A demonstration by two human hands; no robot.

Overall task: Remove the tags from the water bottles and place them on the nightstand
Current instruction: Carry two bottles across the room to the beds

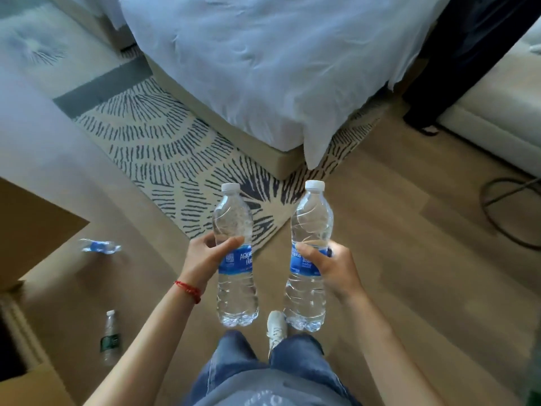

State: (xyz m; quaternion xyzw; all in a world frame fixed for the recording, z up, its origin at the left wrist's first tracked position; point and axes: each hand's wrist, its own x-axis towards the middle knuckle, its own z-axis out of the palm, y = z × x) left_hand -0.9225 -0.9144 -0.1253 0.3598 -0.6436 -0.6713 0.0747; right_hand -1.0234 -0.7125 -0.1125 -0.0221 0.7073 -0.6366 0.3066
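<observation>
**Currently: two bottles held upright, one in each hand**

At the far left of the scene, a crumpled blue-labelled bottle (99,246) lay on the wooden floor (409,259) beside a cardboard box (32,227). Nearer, a green-labelled bottle (110,338) also lay on the floor, well apart from the first.

Toward the centre, the left hand (205,259), with a red string bracelet (188,290) on its wrist, gripped the left water bottle (235,256) at its blue label. The thumb crossed the front of the bottle at the label's upper edge; the fingers were curled round the far side, with only their tips visible. The bottle stood upright, white cap on.

Just beside it, not touching, the right water bottle (310,256) was held upright by the right hand (336,268). The thumb pressed on the blue label; the fingers wrapped behind and were mostly hidden. Its white cap was on.

Below the bottles, blue jeans and a white shoe (276,326) were visible. Farther off, a patterned rug (164,148) lay under the bed (278,68), which carried a white duvet. A dark cable (497,206) looped on the floor at the right.
</observation>
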